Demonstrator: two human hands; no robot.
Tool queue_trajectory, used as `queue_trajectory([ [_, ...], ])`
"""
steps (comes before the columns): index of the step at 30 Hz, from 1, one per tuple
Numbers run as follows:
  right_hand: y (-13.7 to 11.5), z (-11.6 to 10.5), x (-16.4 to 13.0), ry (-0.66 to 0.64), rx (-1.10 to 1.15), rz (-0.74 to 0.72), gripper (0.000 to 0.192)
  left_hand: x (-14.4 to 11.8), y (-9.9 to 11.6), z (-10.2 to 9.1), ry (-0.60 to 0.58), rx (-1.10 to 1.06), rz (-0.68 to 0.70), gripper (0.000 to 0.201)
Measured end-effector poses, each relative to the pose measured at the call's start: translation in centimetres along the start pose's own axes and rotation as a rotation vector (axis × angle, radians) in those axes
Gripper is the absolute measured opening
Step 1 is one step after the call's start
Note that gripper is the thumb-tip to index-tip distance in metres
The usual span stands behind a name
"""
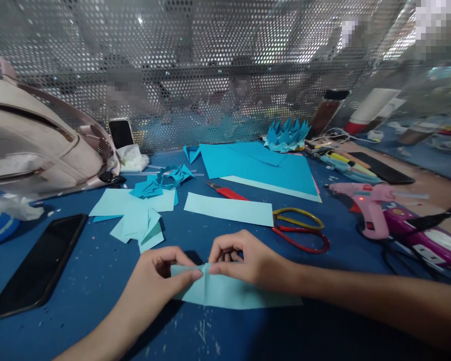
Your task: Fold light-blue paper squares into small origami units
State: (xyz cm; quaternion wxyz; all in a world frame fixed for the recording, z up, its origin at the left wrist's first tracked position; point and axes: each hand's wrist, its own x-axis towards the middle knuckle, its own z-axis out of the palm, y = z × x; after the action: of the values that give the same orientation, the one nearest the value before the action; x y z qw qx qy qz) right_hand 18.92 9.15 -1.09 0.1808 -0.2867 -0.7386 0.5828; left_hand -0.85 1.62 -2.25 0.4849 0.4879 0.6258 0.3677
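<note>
A light blue paper strip [240, 295] lies near the table's front, with an upright crease left of its middle. My left hand [161, 276] pinches its top edge just left of that crease. On the other side of the crease, my right hand [248, 258] grips the same edge between thumb and fingers. Just beyond my hands lies a second pale strip [227, 208], covering part of a red-handled cutter [231, 193] and the blades of scissors [298, 230] with yellow and red handles. Cut and folded paper pieces [139, 220] are heaped to the left.
A black phone [37, 265] and a pale backpack [33, 135] are at left. Blue paper sheets [248, 160] and a folded spiky paper piece [287, 135] lie farther back. A pink glue gun [372, 205] with cables is at right. A perforated metal panel [195, 65] stands behind.
</note>
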Motion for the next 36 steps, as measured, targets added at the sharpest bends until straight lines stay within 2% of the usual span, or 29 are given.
queue_trajectory([
  [6,0.1,0.3,0.0,0.034,0.038,0.014,0.019,0.0,0.1,-0.1,0.02,0.013,0.011,0.024],
  [12,0.5,0.0,0.0,0.1,-0.003,-0.051,0.022,0.3,0.5,-0.5,-0.117,-0.14,-0.083,0.02],
  [17,0.7,-0.4,0.1,0.076,-0.048,0.045,0.034,-0.1,1.1,-0.6,-0.05,-0.159,-0.092,0.026],
  [22,0.7,-0.4,0.3,0.125,-0.042,-0.046,0.039,-0.2,1.0,-0.6,-0.066,-0.161,-0.063,0.029],
  [28,1.2,-0.4,0.4,0.108,-0.023,-0.049,0.038,-0.1,0.7,-0.7,-0.071,-0.187,-0.063,0.028],
  [33,1.3,-0.5,0.4,0.117,-0.004,-0.049,0.035,-0.1,0.8,-0.5,-0.125,-0.234,-0.053,0.033],
  [36,1.3,-0.5,0.4,0.132,-0.02,-0.052,0.034,-0.3,0.7,-0.4,-0.075,-0.206,-0.042,0.035],
])
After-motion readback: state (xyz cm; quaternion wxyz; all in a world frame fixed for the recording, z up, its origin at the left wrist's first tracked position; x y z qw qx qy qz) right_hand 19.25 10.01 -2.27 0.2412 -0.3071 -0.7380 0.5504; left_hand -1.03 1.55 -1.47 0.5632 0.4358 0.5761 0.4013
